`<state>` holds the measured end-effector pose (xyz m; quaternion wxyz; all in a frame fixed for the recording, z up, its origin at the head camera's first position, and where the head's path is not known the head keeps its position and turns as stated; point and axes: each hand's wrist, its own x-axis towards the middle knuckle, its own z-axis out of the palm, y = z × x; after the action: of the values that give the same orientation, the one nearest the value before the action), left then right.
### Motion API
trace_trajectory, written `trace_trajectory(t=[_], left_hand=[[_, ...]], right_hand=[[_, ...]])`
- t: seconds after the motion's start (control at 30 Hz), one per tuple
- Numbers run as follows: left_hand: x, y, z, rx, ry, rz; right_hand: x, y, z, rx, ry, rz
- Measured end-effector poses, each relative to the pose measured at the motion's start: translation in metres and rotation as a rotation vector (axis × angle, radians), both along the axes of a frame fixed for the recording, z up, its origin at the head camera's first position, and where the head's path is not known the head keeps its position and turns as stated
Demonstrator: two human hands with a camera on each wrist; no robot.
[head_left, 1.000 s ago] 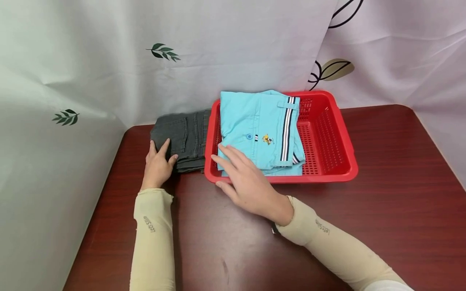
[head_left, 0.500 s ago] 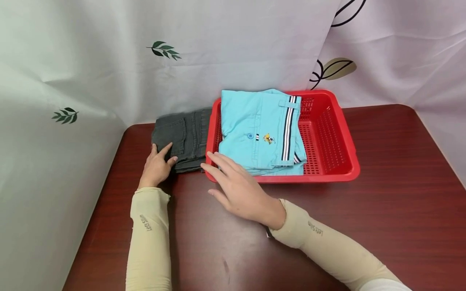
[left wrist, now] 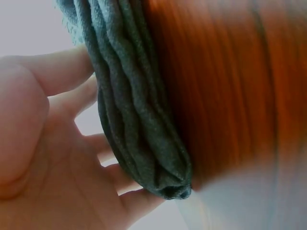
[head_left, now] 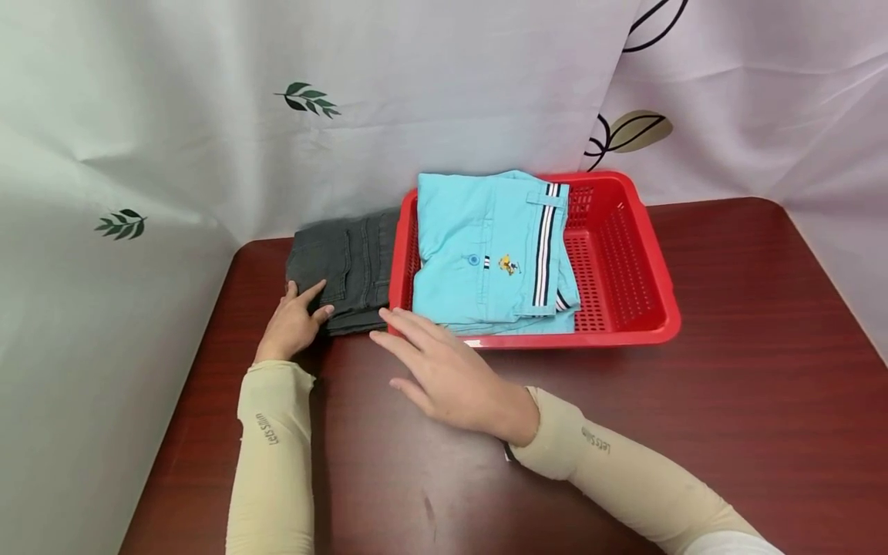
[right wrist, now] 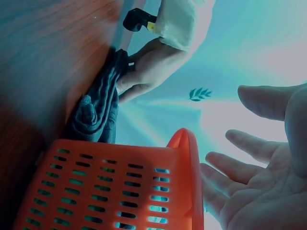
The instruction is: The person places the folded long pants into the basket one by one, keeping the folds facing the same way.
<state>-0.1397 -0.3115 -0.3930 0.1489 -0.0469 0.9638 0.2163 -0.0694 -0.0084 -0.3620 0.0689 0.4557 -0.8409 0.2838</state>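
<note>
Dark grey folded jeans (head_left: 333,254) lie on the table left of the red basket (head_left: 624,337). My left hand (head_left: 290,324) rests on their near left corner, fingers spread; in the left wrist view the fingers lie along the layered edge of the jeans (left wrist: 134,110). My right hand (head_left: 451,370) hovers with straight fingers at the front left corner of the basket. In the right wrist view the palm (right wrist: 268,187) faces the perforated basket wall (right wrist: 110,187), and nothing is held. Light blue folded pants (head_left: 458,223) with a striped waistband fill the basket's left side.
The dark red wooden table (head_left: 749,385) extends in front and to the right. A pale curtain with leaf prints (head_left: 444,85) hangs behind the basket and along the left side.
My right hand has drawn slightly left and towards me, off the blue pants. The left hand has slid a little nearer on the jeans' corner.
</note>
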Motion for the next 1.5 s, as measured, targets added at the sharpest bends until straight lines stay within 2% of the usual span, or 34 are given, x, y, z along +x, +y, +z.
trace_trajectory(t=[0.2,0.43,0.63,0.73,0.87,1.2,1.5], left_hand=[[0.008,-0.004,-0.002,0.014,0.013,-0.01],[0.015,-0.008,-0.003,0.009,0.019,-0.014],[0.022,-0.009,-0.002,0.002,0.015,-0.012],[0.027,-0.01,-0.002,0.002,0.014,-0.01],[0.033,-0.009,-0.002,0.005,0.021,-0.01],[0.043,-0.011,0.001,0.002,0.028,-0.025],[0.054,-0.014,0.003,-0.011,0.027,-0.037]], right_hand=[[0.004,-0.004,0.0,0.046,0.007,0.029],[0.009,-0.009,-0.003,0.1,0.083,0.108],[0.009,-0.012,-0.005,0.134,0.053,0.199],[0.008,-0.014,-0.009,0.17,0.025,0.219],[0.007,-0.016,-0.014,0.21,0.008,0.208],[0.01,-0.027,-0.025,0.213,-0.054,0.163],[0.01,-0.034,-0.033,0.254,-0.28,0.065]])
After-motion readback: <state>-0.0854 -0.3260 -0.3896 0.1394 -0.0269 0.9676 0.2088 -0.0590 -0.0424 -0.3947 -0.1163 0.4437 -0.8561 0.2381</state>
